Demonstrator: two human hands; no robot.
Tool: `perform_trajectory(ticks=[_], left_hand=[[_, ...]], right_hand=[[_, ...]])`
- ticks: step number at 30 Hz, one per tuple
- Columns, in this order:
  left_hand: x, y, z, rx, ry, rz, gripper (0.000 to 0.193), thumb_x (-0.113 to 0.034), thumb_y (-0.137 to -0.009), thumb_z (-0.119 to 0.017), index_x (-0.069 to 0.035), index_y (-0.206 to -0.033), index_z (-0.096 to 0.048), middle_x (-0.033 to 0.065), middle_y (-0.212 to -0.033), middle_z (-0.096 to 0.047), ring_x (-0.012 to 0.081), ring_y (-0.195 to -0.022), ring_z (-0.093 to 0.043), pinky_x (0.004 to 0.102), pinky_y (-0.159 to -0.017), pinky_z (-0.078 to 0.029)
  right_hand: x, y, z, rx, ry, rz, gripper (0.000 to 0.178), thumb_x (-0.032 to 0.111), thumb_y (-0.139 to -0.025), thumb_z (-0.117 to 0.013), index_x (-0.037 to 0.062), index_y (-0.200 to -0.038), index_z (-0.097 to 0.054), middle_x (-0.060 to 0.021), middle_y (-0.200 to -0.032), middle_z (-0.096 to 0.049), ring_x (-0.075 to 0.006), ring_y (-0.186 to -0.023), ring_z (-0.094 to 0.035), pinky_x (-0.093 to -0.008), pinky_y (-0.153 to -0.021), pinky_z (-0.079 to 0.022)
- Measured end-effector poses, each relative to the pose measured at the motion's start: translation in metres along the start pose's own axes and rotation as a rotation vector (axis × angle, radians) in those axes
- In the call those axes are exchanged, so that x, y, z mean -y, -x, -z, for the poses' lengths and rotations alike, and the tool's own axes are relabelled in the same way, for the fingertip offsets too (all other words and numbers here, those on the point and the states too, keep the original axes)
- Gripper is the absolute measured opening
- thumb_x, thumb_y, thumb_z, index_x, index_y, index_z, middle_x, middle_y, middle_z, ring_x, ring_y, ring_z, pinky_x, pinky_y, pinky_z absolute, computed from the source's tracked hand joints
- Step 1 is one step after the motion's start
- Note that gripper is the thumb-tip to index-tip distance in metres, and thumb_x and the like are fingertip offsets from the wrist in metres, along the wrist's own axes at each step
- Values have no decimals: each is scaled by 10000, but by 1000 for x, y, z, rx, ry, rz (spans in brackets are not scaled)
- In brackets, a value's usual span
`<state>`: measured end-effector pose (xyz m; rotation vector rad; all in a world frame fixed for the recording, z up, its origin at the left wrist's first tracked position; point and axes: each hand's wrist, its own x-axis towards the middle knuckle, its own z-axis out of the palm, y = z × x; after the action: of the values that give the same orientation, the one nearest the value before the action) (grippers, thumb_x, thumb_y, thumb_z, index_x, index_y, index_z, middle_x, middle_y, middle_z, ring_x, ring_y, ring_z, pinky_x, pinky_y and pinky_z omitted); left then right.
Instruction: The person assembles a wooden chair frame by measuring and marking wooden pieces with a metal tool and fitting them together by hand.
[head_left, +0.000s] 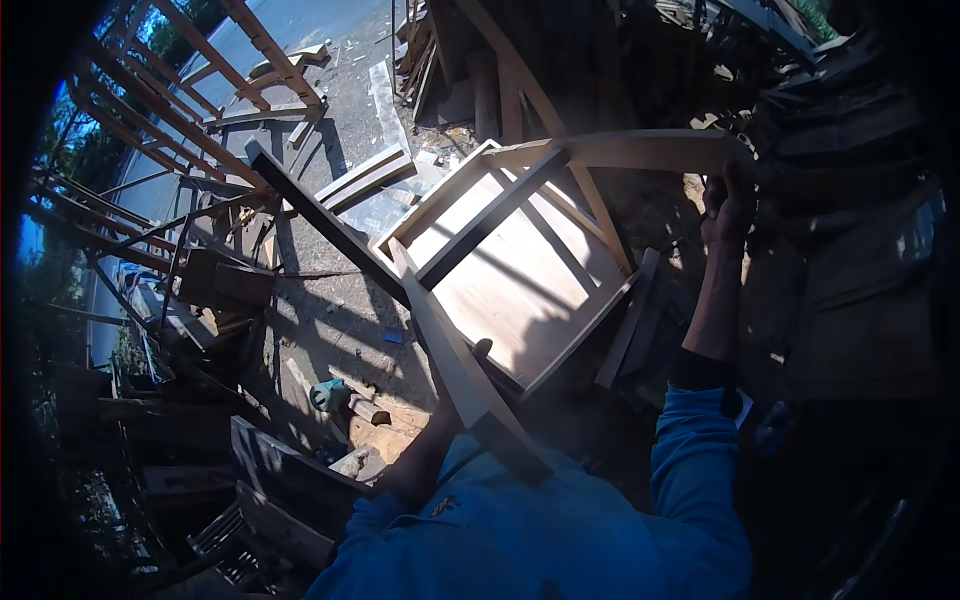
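Observation:
I hold a wooden frame of long planks joined by a dark crossbar (490, 218). My right hand (728, 208) is wrapped round the outer end of its right plank (645, 151). My left hand (440, 425), mostly in shadow, grips the left plank (450, 350) from beneath, with the thumb showing beside it. That plank runs down toward my blue jacket. A dark beam (325, 220) reaches from the left plank toward the far left. Below the frame lies a pale, rimmed wooden panel (530, 285), striped with shadows.
Upright timber framing (190, 90) stands at the far left. Stacked boards (370, 178) lie on the ground beyond the panel. A green power tool (327, 395) sits near scrap wood at the left. Dark boards (290, 470) lean at the lower left, and timber piles (850, 130) fill the right.

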<state>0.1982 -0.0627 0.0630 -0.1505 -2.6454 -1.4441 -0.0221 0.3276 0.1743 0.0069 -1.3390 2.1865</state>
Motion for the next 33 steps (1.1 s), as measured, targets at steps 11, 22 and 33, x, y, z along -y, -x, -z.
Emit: perform_trajectory(ticks=[11,22,33], left_hand=[[38,-33,39,-305,-55,-19,613,-229,-912,-565,44,-1395,-305,206,-1406,-363,305,-1300,-366,395,-1088,-285],[213,-86,136,-381,52,172,535,-323,-1000,-458,73,-1349,-371,153,-1327,-474,207,-1188,-454,348,-1045,-327],[244,-234,200,-444,338,-273,539,-280,-942,-560,-69,-1385,-336,182,-1278,-480,242,-1159,-487,358,-1033,-372]], right_hand=[[31,82,-7,-81,80,-108,202,-25,-730,-745,91,-783,-588,81,-608,-483,6,-432,-341,-186,-398,-225],[68,212,-33,-1,806,270,447,189,-718,-802,-4,-1078,-623,-106,-1036,-611,-233,-923,-595,-351,-794,-490],[68,309,-82,546,340,-117,171,141,-804,-732,40,-851,-602,-83,-899,-598,-135,-718,-538,-277,-624,-445]])
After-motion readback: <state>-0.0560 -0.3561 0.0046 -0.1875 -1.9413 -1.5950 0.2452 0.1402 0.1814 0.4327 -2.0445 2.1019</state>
